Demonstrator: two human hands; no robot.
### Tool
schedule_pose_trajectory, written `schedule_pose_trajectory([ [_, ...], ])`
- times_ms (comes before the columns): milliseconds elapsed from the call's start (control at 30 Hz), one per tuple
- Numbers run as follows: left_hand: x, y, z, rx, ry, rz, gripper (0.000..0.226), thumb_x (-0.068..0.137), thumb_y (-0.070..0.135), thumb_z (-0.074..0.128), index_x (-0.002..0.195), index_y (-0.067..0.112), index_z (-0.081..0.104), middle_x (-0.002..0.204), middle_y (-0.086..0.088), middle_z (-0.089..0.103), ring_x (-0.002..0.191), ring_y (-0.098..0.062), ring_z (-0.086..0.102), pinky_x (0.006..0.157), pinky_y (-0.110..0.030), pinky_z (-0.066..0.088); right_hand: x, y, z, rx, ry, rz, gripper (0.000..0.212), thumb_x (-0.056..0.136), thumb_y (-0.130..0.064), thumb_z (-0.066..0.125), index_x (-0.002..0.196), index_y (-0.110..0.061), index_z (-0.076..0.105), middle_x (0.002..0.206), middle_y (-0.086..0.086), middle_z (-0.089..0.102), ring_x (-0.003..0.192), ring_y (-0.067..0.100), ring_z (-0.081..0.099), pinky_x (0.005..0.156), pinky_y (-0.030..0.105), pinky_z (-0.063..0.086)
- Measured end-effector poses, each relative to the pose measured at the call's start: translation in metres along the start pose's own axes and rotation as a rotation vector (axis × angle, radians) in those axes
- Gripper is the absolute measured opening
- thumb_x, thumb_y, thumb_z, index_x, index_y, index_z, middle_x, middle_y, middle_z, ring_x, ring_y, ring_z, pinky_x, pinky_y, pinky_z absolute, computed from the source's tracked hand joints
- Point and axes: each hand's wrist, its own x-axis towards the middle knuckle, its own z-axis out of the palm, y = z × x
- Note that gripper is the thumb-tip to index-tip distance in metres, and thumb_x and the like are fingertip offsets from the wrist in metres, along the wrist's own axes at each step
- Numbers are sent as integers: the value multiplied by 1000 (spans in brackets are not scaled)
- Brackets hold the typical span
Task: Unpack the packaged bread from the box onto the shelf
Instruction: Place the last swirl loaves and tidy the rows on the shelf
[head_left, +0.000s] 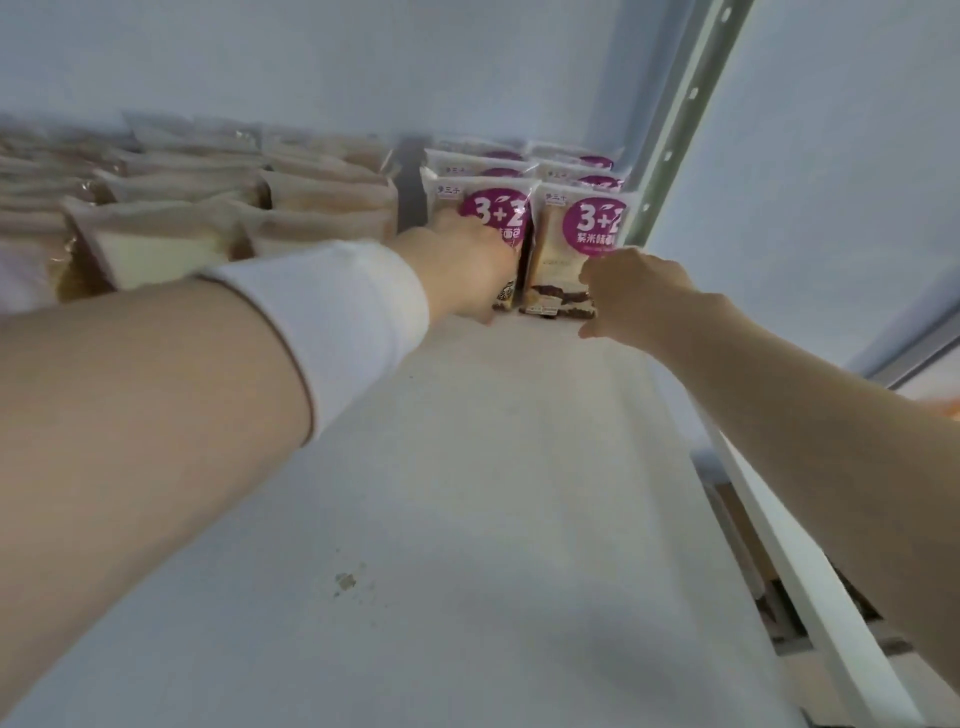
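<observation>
Left hand (462, 260) covers the front of the left 3+2 bread pack (498, 208), its fingers hidden. Right hand (634, 296) curls round the right 3+2 bread pack (563, 260) at its lower corner. Both packs stand upright, side by side, far back on the shelf (493, 467). Beige bread packs (311, 208) crowd the left and the slotted upright (675, 130) hems the right.

A wide white wristband (332, 322) wraps the left forearm (156, 415) just behind the left hand (462, 260), smooth and snug. A thin dark line (307, 374) runs along its elbow-side edge. The right forearm (805, 415) and right hand (634, 291) are bare.
</observation>
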Motion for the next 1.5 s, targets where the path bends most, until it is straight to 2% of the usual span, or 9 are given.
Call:
schedule_pose_trajectory([
  [233, 22, -21, 4, -59, 155, -109, 39, 84, 33, 62, 113, 8, 54, 113, -13, 58, 106, -32, 54, 75, -36, 39, 23, -21, 8, 245, 61, -10, 41, 84, -27, 67, 116, -4, 54, 97, 8, 54, 92, 26, 54, 70, 31, 38],
  [367, 38, -49, 0, -187, 281, -162, 71, 73, 41, 72, 124, 4, 41, 125, -19, 45, 117, -35, 41, 93, -46, 40, 39, -37, 26, 520, 149, 60, 40, 85, -23, 66, 118, -4, 52, 111, 12, 59, 100, 28, 57, 69, 30, 37],
  [467, 54, -61, 6, -214, 216, -111, 89, 69, 49, 73, 135, 6, 32, 133, -18, 39, 124, -34, 35, 101, -46, 34, 47, -49, 39, 674, 263, 95, 45, 86, -29, 63, 119, -2, 48, 115, 14, 57, 105, 28, 56, 72, 27, 35],
  [667, 75, -77, 22, -216, 255, -23, 103, 61, 56, 74, 139, 8, 27, 137, -16, 33, 129, -32, 30, 105, -47, 32, 64, -82, 52, 931, 390, 210, 55, 86, -25, 64, 131, -6, 39, 125, 12, 54, 116, 27, 50, 91, 31, 40],
  [1000, 85, -92, 19, -199, 198, 30, 110, 54, 55, 79, 141, 22, 20, 138, -11, 34, 129, -29, 27, 101, -52, 28, 83, -102, 47, 1098, 323, 317, 56, 81, -27, 69, 122, -7, 36, 122, 13, 56, 118, 31, 43, 83, 33, 35],
  [1133, 88, -98, 18, -248, 169, 78, 114, 49, 50, 83, 140, 21, 21, 141, -10, 31, 131, -28, 27, 106, -48, 30, 87, -101, 47, 1085, 318, 287, 86, 78, -30, 73, 142, -5, 21, 141, 11, 42, 131, 30, 36, 105, 36, 32],
  [1200, 90, -100, 17, -260, 155, 78, 116, 47, 51, 84, 140, 22, 21, 142, -10, 33, 131, -28, 29, 105, -48, 31, 89, -98, 47, 1092, 303, 285, 92, 77, -30, 73, 145, -6, 16, 142, 10, 43, 132, 29, 36, 106, 38, 32],
  [1333, 90, -101, 19, -250, 173, 63, 115, 47, 53, 82, 138, 23, 20, 140, -11, 37, 129, -29, 32, 101, -47, 33, 91, -95, 48, 1062, 309, 256, 73, 76, -34, 74, 133, -10, 36, 125, 6, 56, 121, 26, 46, 95, 35, 40],
  [1500, 84, -109, 20, -199, 180, 53, 116, 45, 57, 80, 139, 24, 20, 138, -12, 37, 127, -31, 33, 100, -48, 35, 94, -95, 47, 1091, 275, 207, 72, 71, -38, 77, 128, -12, 41, 121, 6, 59, 115, 25, 53, 94, 38, 47],
])
